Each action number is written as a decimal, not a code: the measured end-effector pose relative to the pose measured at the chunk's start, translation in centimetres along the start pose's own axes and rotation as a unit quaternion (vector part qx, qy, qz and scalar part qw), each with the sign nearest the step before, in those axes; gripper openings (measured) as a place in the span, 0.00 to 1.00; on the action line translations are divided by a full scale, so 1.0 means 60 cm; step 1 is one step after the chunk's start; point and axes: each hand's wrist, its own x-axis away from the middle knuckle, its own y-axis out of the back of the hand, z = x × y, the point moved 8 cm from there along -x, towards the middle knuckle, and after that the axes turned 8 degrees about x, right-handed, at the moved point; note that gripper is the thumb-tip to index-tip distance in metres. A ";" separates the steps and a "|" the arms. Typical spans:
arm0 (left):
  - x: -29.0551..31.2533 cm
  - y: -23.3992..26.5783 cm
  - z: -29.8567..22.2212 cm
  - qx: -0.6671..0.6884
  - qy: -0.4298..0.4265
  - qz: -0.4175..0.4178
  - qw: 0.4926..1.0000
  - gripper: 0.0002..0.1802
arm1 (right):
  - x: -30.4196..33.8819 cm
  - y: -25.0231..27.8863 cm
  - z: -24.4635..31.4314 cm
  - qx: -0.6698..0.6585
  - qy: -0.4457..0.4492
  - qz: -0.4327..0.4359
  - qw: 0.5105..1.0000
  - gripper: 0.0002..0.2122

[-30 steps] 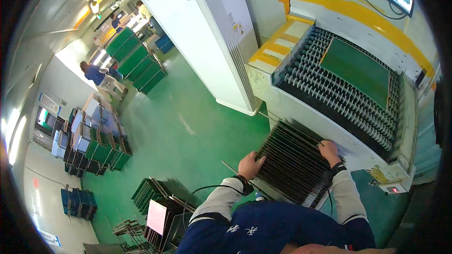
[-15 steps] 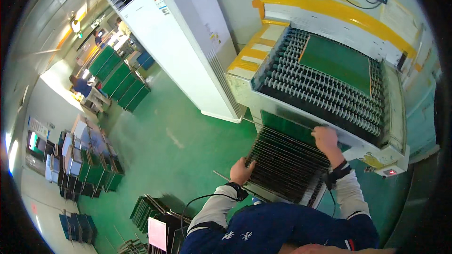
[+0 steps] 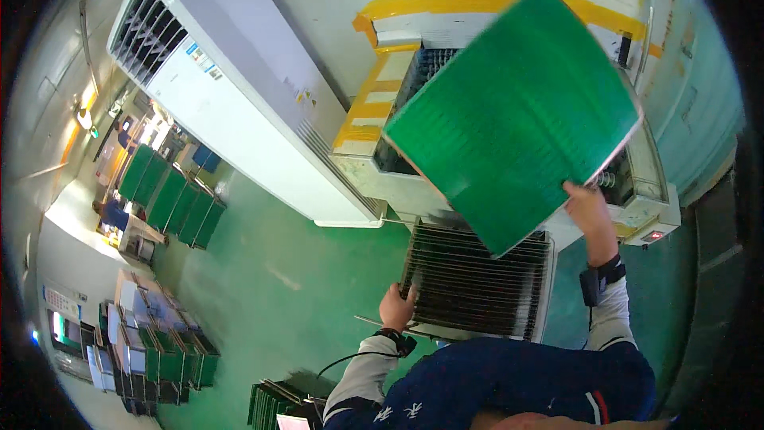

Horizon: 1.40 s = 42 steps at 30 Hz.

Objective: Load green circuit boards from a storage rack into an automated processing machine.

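Observation:
My right hand (image 3: 589,211) grips a large green flat panel (image 3: 517,111) by its lower right edge, thumb on the face. The panel is tilted and held up in front of the roller machine (image 3: 374,163), hiding most of its rollers. Its lowest corner overlaps the far end of a dark slotted rack (image 3: 477,287) in this view. At the rack's left side my left hand (image 3: 395,307) has its fingers curled round the edge. Thin rods or panel edges run across the rack in rows.
A tall white air conditioner (image 3: 255,95) stands left of the machine. At the lower left are racks of panels (image 3: 167,350), with another panel stack (image 3: 278,406) near my left arm. Green racks (image 3: 171,195) and people are farther off. A cable (image 3: 350,360) hangs from my left wrist.
My right hand has lifted the green panel from the rack's far end up and across the machine's rollers. The left hand stays on the rack. The whole view has shifted.

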 end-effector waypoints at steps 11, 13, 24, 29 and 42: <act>0.002 -0.004 0.011 0.003 -0.007 -0.015 1.000 0.35 | 0.063 -0.023 -0.207 -0.124 -0.152 -0.053 0.979 0.07; 0.003 0.005 -0.009 -0.007 -0.009 -0.011 1.000 0.35 | 0.060 -0.019 -0.234 -0.135 -0.164 -0.054 0.976 0.08; 0.003 0.002 0.000 -0.018 -0.039 -0.055 0.998 0.34 | 0.057 -0.120 -0.294 -0.025 -0.274 0.066 0.959 0.17; 0.000 -0.005 0.004 0.001 -0.003 -0.011 1.000 0.35 | 0.025 -0.129 -0.309 -0.028 -0.252 0.079 0.964 0.21; -0.001 -0.005 0.008 0.002 -0.018 -0.033 0.999 0.33 | -0.020 -0.115 -0.315 -0.042 -0.228 0.053 0.971 0.20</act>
